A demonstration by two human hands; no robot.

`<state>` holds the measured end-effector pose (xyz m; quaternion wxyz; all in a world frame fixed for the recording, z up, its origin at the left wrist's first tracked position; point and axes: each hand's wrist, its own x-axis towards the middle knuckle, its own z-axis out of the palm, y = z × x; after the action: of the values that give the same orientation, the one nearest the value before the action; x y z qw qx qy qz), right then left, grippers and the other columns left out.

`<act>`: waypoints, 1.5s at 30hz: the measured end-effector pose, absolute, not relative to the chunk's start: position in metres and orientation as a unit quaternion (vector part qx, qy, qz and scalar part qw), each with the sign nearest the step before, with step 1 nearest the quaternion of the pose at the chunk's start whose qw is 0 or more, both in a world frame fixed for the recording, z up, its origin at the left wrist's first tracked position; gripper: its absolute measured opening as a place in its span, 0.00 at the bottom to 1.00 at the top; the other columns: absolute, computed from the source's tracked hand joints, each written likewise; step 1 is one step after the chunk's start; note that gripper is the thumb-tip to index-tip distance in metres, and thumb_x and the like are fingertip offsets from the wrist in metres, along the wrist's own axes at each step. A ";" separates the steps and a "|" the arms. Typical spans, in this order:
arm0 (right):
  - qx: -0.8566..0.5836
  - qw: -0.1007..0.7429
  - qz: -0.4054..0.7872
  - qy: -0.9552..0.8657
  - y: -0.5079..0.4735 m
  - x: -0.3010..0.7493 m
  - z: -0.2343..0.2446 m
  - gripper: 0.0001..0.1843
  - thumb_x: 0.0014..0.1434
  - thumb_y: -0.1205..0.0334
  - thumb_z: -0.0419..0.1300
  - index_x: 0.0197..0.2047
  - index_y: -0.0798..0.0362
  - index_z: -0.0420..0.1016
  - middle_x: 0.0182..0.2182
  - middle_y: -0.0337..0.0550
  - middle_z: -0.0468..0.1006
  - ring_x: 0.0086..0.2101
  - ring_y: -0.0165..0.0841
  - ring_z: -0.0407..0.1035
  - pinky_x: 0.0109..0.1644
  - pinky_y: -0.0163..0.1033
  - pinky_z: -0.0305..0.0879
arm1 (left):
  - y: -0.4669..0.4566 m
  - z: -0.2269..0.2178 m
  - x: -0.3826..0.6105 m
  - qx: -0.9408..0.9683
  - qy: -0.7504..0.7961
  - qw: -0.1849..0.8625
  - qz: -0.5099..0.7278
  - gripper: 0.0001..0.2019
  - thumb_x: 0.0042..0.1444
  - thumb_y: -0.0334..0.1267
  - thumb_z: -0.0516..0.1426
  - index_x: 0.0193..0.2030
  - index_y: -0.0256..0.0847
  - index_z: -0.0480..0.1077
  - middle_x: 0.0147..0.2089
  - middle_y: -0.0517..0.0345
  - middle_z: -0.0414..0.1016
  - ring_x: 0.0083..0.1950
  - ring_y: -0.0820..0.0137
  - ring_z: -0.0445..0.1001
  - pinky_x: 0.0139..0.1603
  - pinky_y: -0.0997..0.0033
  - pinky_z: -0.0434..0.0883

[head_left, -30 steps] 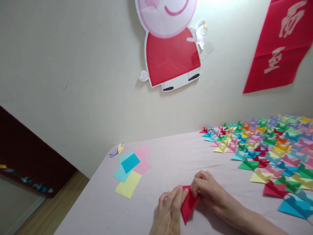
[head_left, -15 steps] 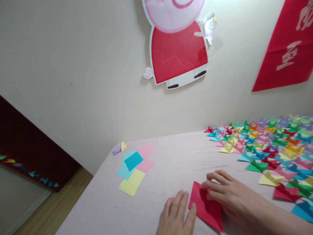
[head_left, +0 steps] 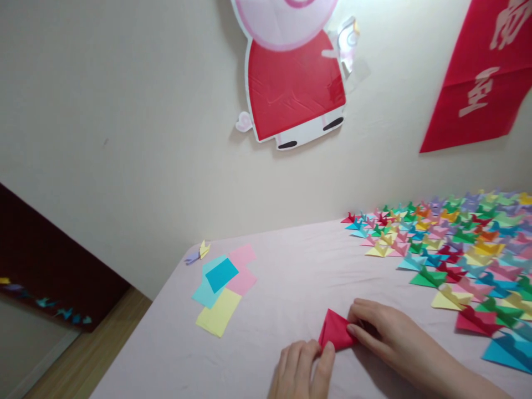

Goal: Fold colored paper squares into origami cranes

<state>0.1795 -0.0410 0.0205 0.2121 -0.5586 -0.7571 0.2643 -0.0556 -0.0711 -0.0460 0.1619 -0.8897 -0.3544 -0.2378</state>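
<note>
A small folded piece of red paper (head_left: 334, 331) lies on the pale pink table (head_left: 291, 277) near its front edge. My left hand (head_left: 303, 371) presses on the paper's lower left corner with the thumb and fingers close together. My right hand (head_left: 386, 332) lies on the paper's right side, fingers curled and pinching the fold. Both hands touch the paper.
Flat paper squares (head_left: 222, 288) in blue, pink and yellow lie at the table's left. Two tiny folded pieces (head_left: 199, 253) sit beyond them. Several rows of coloured origami figures (head_left: 453, 255) cover the right side. A cartoon pig cut-out (head_left: 291, 72) and a red banner (head_left: 477, 83) hang on the wall.
The red paper lay spread as a wider diamond half a second ago; now it is folded into a smaller shape. My right hand's fingers have moved onto its right edge.
</note>
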 end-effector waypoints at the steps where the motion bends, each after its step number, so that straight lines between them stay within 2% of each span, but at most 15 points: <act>1: -0.569 0.210 0.263 -0.750 -0.040 0.179 0.019 0.10 0.60 0.63 0.53 0.29 0.49 0.71 0.29 0.40 0.78 0.31 0.35 0.73 0.35 0.36 0.65 | -0.069 -0.048 -0.054 -0.887 -0.353 0.162 -0.251 0.16 0.67 0.38 0.53 0.61 0.42 0.66 0.45 0.49 0.73 0.45 0.64 0.74 0.45 0.67 0.71; 3: -0.581 0.211 0.262 -0.741 -0.040 0.178 0.014 0.07 0.58 0.64 0.53 0.33 0.48 0.71 0.30 0.40 0.80 0.32 0.35 0.73 0.35 0.36 0.64 | -0.065 -0.054 -0.050 -0.875 -0.344 0.167 -0.296 0.18 0.68 0.46 0.50 0.59 0.41 0.67 0.44 0.47 0.71 0.42 0.62 0.72 0.42 0.64 0.70; 6: -0.581 0.213 0.256 -0.742 -0.041 0.178 0.009 0.08 0.60 0.64 0.51 0.36 0.49 0.71 0.31 0.42 0.80 0.33 0.36 0.74 0.37 0.36 0.64 | -0.059 -0.061 -0.044 -0.855 -0.338 0.173 -0.353 0.28 0.68 0.57 0.39 0.56 0.41 0.69 0.42 0.46 0.67 0.37 0.61 0.69 0.36 0.63 0.67; 10: -0.576 0.201 0.248 -0.753 -0.042 0.177 0.012 0.10 0.63 0.63 0.49 0.35 0.49 0.71 0.31 0.43 0.80 0.33 0.37 0.73 0.37 0.37 0.64 | -0.056 -0.060 -0.039 -0.846 -0.355 0.163 -0.362 0.31 0.68 0.58 0.33 0.54 0.43 0.70 0.39 0.49 0.65 0.35 0.62 0.65 0.34 0.64 0.62; 18: -0.557 0.184 0.233 -0.776 -0.038 0.176 0.015 0.13 0.66 0.65 0.47 0.35 0.49 0.72 0.32 0.41 0.79 0.34 0.36 0.73 0.38 0.37 0.64 | -0.055 -0.057 -0.036 -0.840 -0.356 0.158 -0.378 0.32 0.68 0.57 0.32 0.49 0.43 0.72 0.37 0.52 0.64 0.34 0.63 0.63 0.35 0.64 0.59; 24: -0.557 0.176 0.233 -0.777 -0.036 0.176 0.013 0.14 0.66 0.65 0.46 0.36 0.49 0.73 0.34 0.42 0.80 0.35 0.36 0.74 0.38 0.37 0.65 | -0.055 -0.060 -0.036 -0.836 -0.351 0.175 -0.384 0.32 0.69 0.56 0.33 0.48 0.43 0.73 0.38 0.51 0.67 0.36 0.62 0.65 0.37 0.63 0.60; 31: -0.573 0.167 0.229 -0.769 -0.034 0.176 0.011 0.13 0.64 0.66 0.48 0.36 0.48 0.74 0.35 0.43 0.81 0.36 0.36 0.76 0.38 0.36 0.67 | -0.055 -0.040 -0.036 -0.848 -0.338 0.196 -0.359 0.32 0.70 0.54 0.32 0.46 0.41 0.74 0.37 0.52 0.68 0.36 0.64 0.66 0.38 0.63 0.63; 36: -0.572 0.173 0.235 -0.767 -0.031 0.178 0.008 0.14 0.64 0.67 0.49 0.37 0.47 0.76 0.35 0.42 0.82 0.36 0.36 0.77 0.39 0.36 0.68 | -0.055 -0.034 -0.037 -0.854 -0.342 0.193 -0.341 0.28 0.67 0.59 0.41 0.47 0.41 0.73 0.37 0.52 0.68 0.36 0.63 0.66 0.38 0.63 0.63; 42: -0.583 0.143 0.239 -0.763 -0.030 0.177 0.011 0.15 0.63 0.68 0.49 0.38 0.47 0.76 0.36 0.42 0.82 0.38 0.38 0.77 0.41 0.38 0.68 | -0.057 -0.030 -0.039 -0.868 -0.340 0.173 -0.317 0.25 0.67 0.57 0.43 0.49 0.40 0.72 0.36 0.54 0.66 0.35 0.65 0.64 0.36 0.64 0.61; 45: -0.585 0.136 0.229 -0.766 -0.030 0.175 0.013 0.16 0.63 0.69 0.48 0.39 0.47 0.76 0.36 0.42 0.82 0.38 0.38 0.76 0.41 0.39 0.68 | -0.057 -0.027 -0.039 -0.875 -0.343 0.167 -0.299 0.25 0.63 0.60 0.48 0.48 0.40 0.71 0.35 0.56 0.66 0.34 0.65 0.63 0.35 0.64 0.60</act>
<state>0.1749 -0.0300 0.0132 0.1359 -0.5847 -0.7664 0.2287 -0.0390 -0.0573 -0.0268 0.1668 -0.8746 -0.3431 -0.2992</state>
